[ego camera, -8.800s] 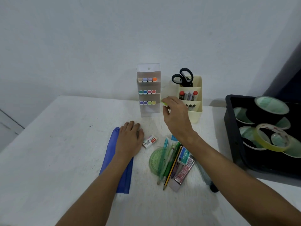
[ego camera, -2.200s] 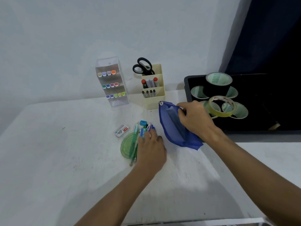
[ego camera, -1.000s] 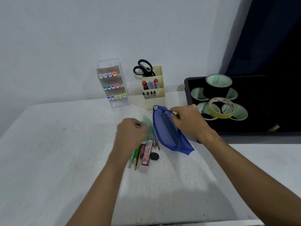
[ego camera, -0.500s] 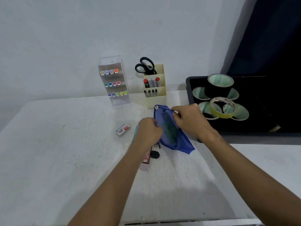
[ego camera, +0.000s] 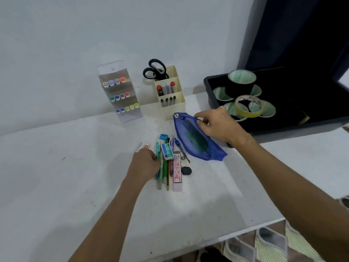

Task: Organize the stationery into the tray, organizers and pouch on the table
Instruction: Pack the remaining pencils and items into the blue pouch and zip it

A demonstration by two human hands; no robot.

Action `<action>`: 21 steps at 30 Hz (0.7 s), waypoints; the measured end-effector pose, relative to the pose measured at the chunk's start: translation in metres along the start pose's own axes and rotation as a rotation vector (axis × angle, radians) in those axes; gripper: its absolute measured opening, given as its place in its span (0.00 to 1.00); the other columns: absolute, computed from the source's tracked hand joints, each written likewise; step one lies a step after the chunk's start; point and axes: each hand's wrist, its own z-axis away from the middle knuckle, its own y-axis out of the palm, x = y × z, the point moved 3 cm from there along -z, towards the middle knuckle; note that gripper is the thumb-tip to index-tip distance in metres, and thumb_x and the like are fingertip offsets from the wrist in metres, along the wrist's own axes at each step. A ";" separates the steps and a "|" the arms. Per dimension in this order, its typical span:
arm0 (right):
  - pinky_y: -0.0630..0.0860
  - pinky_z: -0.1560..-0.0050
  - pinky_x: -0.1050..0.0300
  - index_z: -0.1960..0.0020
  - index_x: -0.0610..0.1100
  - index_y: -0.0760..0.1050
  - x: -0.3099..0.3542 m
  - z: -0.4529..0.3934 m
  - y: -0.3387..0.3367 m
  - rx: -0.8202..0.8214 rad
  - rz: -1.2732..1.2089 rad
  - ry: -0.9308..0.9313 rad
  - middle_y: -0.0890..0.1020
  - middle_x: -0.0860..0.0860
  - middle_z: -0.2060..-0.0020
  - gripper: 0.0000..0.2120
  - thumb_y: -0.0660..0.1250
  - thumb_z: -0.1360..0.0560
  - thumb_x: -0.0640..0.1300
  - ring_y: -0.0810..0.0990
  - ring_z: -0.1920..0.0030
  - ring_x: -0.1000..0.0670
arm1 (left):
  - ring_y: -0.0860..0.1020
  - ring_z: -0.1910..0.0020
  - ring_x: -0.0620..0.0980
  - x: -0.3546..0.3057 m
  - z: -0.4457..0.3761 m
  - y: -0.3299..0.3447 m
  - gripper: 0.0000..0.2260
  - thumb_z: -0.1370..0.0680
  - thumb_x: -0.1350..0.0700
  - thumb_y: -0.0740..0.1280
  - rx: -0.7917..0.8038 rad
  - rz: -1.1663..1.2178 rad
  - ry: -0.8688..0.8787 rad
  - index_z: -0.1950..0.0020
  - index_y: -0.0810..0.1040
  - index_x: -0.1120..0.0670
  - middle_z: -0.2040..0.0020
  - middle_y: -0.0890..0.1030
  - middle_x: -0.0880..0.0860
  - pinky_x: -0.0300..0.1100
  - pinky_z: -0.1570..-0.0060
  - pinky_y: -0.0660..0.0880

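- Handling first: the soft blue mesh zip pouch (ego camera: 198,138) looks light and floppy, so its mouth would likely sag shut unless the upper edge is pinched and lifted, as it is now.
- Loose pens and pencils (ego camera: 162,171) are thin, stiff and likely to roll; taking several together around their middles seems the surest hold.
- Small pieces, such as the blue-and-white box labelled "10" (ego camera: 167,151) and the round black piece (ego camera: 186,170), are light and best pinched singly.
- Pouch lies on the white table (ego camera: 75,176), just in front of the cream plastic organizer (ego camera: 171,103) and beside the black tray (ego camera: 209,87) of tape rolls; its zip is open and a dark green shape shows through the mesh.
- Right hand (ego camera: 220,127) grips the pouch's upper rim with curled fingers.
- Left hand (ego camera: 145,165) rests at the left side of the pen heap, fingers curled against it; whether it grips anything yet I cannot tell.
- Small white-and-red box (ego camera: 143,147) lies just beyond that hand.
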 end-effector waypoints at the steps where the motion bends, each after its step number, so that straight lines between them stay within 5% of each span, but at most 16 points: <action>1: 0.66 0.35 0.48 0.39 0.46 0.78 0.000 0.000 0.000 0.002 0.009 0.000 0.85 0.47 0.64 0.15 0.62 0.23 0.46 0.81 0.56 0.46 | 0.82 0.65 0.55 -0.001 0.000 0.000 0.10 0.25 0.58 0.63 -0.010 0.002 0.002 0.59 0.83 0.61 0.62 0.83 0.60 0.47 0.58 0.81; 10: 0.63 0.39 0.53 0.37 0.47 0.77 -0.006 0.000 0.003 -0.003 0.003 -0.007 0.85 0.48 0.60 0.16 0.58 0.21 0.48 0.78 0.55 0.44 | 0.83 0.68 0.58 -0.045 0.010 -0.028 0.13 0.29 0.54 0.70 -0.219 0.093 -0.072 0.61 0.82 0.64 0.67 0.82 0.62 0.49 0.64 0.80; 17: 0.66 0.41 0.47 0.45 0.44 0.80 -0.013 -0.003 0.006 -0.030 -0.014 -0.090 0.84 0.48 0.60 0.13 0.58 0.22 0.45 0.78 0.58 0.43 | 0.76 0.78 0.49 -0.107 -0.012 0.006 0.07 0.29 0.61 0.69 0.028 0.519 -0.139 0.65 0.77 0.62 0.71 0.77 0.57 0.39 0.72 0.77; 21: 0.67 0.44 0.49 0.43 0.44 0.79 -0.016 -0.006 0.006 -0.065 -0.028 -0.115 0.85 0.47 0.55 0.13 0.60 0.22 0.44 0.79 0.54 0.43 | 0.79 0.70 0.50 -0.122 -0.016 0.018 0.04 0.26 0.61 0.66 0.059 0.626 -0.108 0.59 0.79 0.60 0.65 0.79 0.57 0.40 0.71 0.77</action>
